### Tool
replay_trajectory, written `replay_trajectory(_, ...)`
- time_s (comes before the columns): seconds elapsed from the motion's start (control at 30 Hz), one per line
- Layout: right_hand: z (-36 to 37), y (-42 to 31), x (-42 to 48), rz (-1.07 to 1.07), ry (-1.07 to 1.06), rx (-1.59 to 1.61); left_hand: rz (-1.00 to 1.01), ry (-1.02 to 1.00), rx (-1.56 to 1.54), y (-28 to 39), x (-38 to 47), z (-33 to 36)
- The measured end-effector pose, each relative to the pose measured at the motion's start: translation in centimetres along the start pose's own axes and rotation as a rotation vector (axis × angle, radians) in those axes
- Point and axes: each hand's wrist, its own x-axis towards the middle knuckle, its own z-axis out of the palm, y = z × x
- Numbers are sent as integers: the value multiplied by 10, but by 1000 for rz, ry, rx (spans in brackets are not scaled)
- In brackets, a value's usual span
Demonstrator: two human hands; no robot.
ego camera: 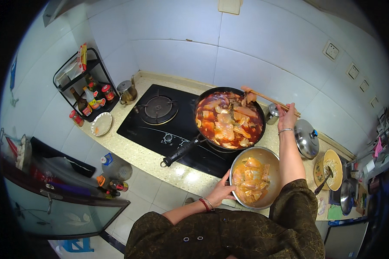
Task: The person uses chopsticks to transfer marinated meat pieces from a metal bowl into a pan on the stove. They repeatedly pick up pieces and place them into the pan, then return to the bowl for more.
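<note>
My left hand (223, 191) grips the rim of a stainless steel bowl (274, 181) in front of my body. Marinated slices, apparently fish (251, 178), lie inside it. With my right hand (288, 116) I hold a pair of wooden chopsticks (272, 101). Their tips pinch a pale slice (249, 97) over the far right rim of a black frying pan (263, 128). In the pan, red broth surrounds several slices (225, 126). The pan sits on the right burner of a black gas stove (155, 136), its long handle (181, 152) pointing towards the lower left.
Right of the pan are a small metal canister (272, 115), a steel lid (306, 139) and a yellow bowl (318, 171) with a ladle. A bare burner (159, 110), metal pot (127, 92), white dish (101, 124) and rack of seasoning bottles (97, 64) are to the left.
</note>
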Motion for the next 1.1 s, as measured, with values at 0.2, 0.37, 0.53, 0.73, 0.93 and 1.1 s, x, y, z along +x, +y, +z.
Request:
replay_trajectory(0.2,30,31,-46,43,-73,-131,-6,7,-3,-1,1,-1)
replay_trajectory(0.37,48,45,-84,71,-185,-214,-2,22,-12,1,-3,4)
replay_trajectory(0.53,62,32,-105,173,-335,-274,6,36,0,3,-6,8)
replay_trajectory(0.73,49,-27,-113,182,-377,-377,2,42,-19,4,-6,10)
replay_trajectory(0.93,-21,-116,-131,38,-378,-402,-3,75,-45,1,-3,13)
replay_trajectory(1.1,-102,-177,-168,31,-212,-647,-39,105,-3,7,-4,20)
